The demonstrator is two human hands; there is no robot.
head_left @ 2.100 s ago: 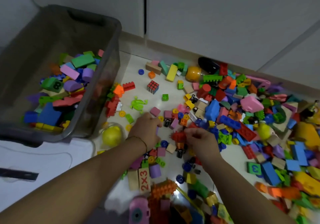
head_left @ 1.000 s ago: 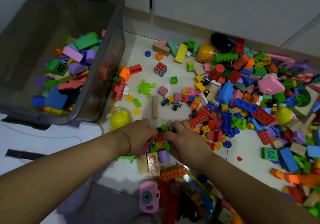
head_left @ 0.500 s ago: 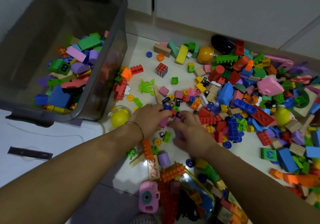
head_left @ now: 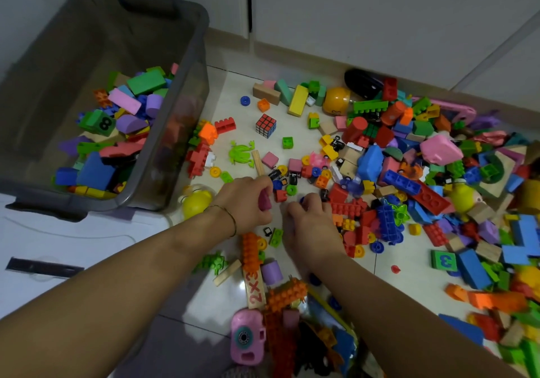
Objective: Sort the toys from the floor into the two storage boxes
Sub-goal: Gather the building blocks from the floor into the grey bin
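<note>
Pink plastic showed nearest the person: a toy camera (head_left: 247,339) lay on the floor tiles (head_left: 213,298), beside a heap of orange bristle blocks (head_left: 287,293). Just beyond, a wooden block (head_left: 254,288) marked 2x3 lay next to a purple cylinder (head_left: 271,272).

Both forearms reached forward to the middle of the floor. The left hand (head_left: 248,205), with a thin bracelet (head_left: 230,220) on its wrist, had its fingers curled round a pink block (head_left: 265,201). The right hand (head_left: 309,225) was close beside it, knuckles up and fingers bent down among small loose pieces; whether it held any of them could not be told.

Left of the left hand sat a yellow ball (head_left: 196,202), against the corner of the grey storage box (head_left: 187,85). That box stood on a white plastic surface (head_left: 73,240) and held foam and plastic blocks in many colours. Farther out on the tiles lay a green frog (head_left: 241,152) and a puzzle cube (head_left: 266,125). The main pile of toys (head_left: 409,158) spread along the right side, up to the white cupboard doors (head_left: 350,12).
</note>
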